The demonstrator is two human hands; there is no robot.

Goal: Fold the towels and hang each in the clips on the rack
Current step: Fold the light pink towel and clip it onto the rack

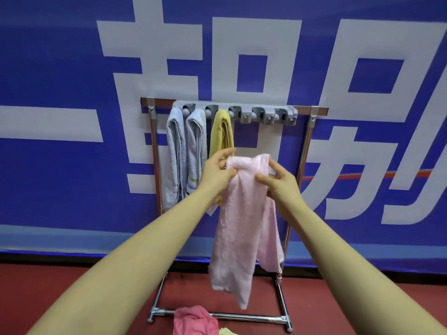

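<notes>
Now both hands, left [217,171] and right [278,182], grip pink towel [244,213] before rack [312,112].

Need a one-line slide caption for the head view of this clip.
Both hands, left hand and right hand, hold a pale pink towel before the clip rack, where three towels hang.

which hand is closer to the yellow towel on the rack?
Left. The left hand grips the pink towel right in front of the yellow towel's lower part, overlapping it in view. The right hand grips the pink towel farther right, clear of it.
</notes>
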